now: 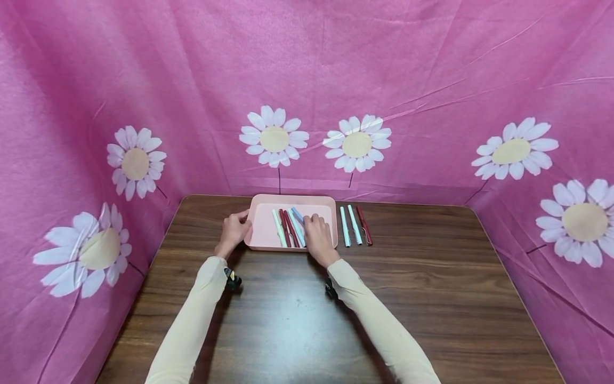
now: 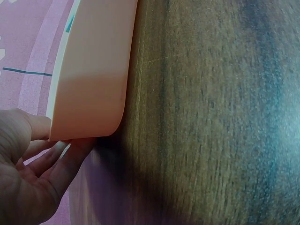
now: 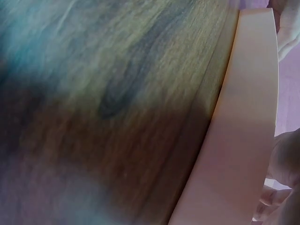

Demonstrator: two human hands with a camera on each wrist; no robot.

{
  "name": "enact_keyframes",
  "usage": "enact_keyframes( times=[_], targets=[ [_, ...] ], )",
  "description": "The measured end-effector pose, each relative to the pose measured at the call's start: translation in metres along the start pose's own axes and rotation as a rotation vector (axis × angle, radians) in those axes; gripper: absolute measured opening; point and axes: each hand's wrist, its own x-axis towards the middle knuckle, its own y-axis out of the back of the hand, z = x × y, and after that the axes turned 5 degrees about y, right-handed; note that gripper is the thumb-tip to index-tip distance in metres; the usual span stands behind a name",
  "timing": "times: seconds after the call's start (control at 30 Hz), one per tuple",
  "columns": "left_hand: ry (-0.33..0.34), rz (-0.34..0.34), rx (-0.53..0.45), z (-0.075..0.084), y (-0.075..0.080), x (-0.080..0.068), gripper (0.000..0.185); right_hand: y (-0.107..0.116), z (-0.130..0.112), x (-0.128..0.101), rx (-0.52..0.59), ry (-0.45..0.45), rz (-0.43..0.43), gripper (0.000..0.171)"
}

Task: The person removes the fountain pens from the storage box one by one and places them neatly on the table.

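A shallow pink tray [image 1: 261,229] stands at the table's far edge. My left hand [image 1: 233,233] grips its left end, thumb at the rim; the left wrist view shows those fingers [image 2: 70,164] against the outside of the end wall. Inside the tray, a pale green pen [image 1: 279,226], two dark red pens [image 1: 285,226] and a light blue pen [image 1: 296,226] lie side by side. My right hand [image 1: 318,234] reaches over the front rim and pinches a blue pen [image 1: 297,215] beside them. In the right wrist view the tray wall [image 3: 234,126] hides most of that hand.
Just right of the tray, two pale blue pens [image 1: 355,225] and a dark red pen [image 1: 364,226] lie in a row on the wooden table [image 1: 408,298]. A pink curtain [image 1: 307,64] with printed daisies hangs behind and at both sides.
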Motion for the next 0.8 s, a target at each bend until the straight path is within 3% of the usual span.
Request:
enact_keyframes(
  times=[0.3, 0.63, 0.8],
  targets=[
    [0.023, -0.014, 0.009, -0.001, -0.001, 0.002, 0.047, 0.011, 0.007, 0.001, 0.017, -0.003, -0.015, 0.037],
    [0.024, -0.012, 0.012, 0.0, -0.002, 0.004, 0.046, 0.019, 0.019, 0.002, 0.01, 0.076, 0.133, 0.03],
    [0.013, 0.0, 0.011, -0.003, -0.002, 0.003, 0.048, 0.021, 0.023, -0.002, 0.035, 0.107, 0.158, 0.03]
  ],
)
